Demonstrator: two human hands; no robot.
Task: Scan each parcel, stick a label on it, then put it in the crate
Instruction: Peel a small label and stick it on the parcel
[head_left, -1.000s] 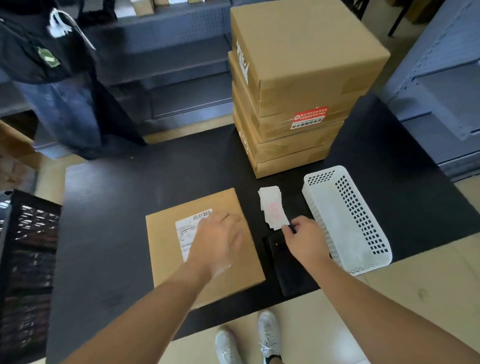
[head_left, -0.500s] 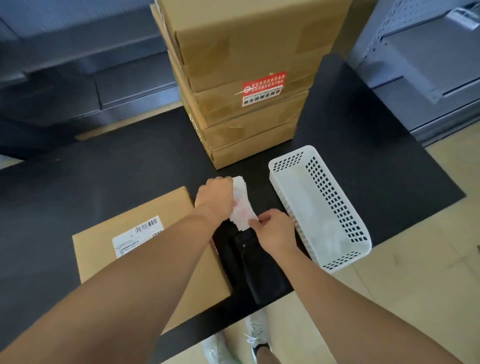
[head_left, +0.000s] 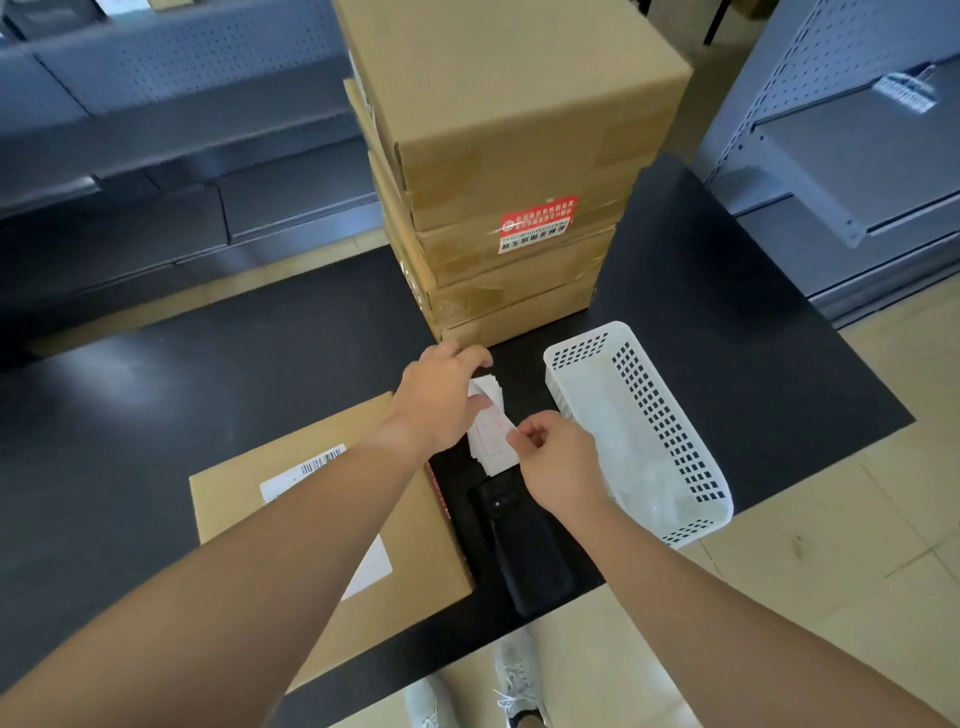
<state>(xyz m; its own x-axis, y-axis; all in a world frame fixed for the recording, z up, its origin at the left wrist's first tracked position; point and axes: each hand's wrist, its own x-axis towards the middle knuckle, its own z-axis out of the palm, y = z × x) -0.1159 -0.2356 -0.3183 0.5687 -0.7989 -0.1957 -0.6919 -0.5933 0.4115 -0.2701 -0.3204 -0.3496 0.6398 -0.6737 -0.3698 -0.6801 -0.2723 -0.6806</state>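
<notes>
On matte black rectangular tabletop (head_left: 727, 338): flat brown cardboard parcel (head_left: 228, 514) with white barcode sticker, near left; tall stack of taped brown cardboard boxes (head_left: 509, 156), far middle; white perforated plastic basket (head_left: 670, 426), right; slim black handheld device (head_left: 524, 551) at near edge, between parcel and basket; small pile of white red-printed paper labels (head_left: 491, 436) just beyond device.

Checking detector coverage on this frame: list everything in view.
table: one, black, under everything
box stack: at least four, brown, table's far side
sticker: one, red and white, on the stack's second box
parcel: one, brown with white shipping label, near left
labels: small stack, white with red print, between parcel and basket
scanner: one, black, near edge
basket: one, white, right of the labels
shelving: grey, behind and to the right
shoes: two, white, on the floor
left hand: holds the labels
right hand: pinches the top label's edge
</notes>
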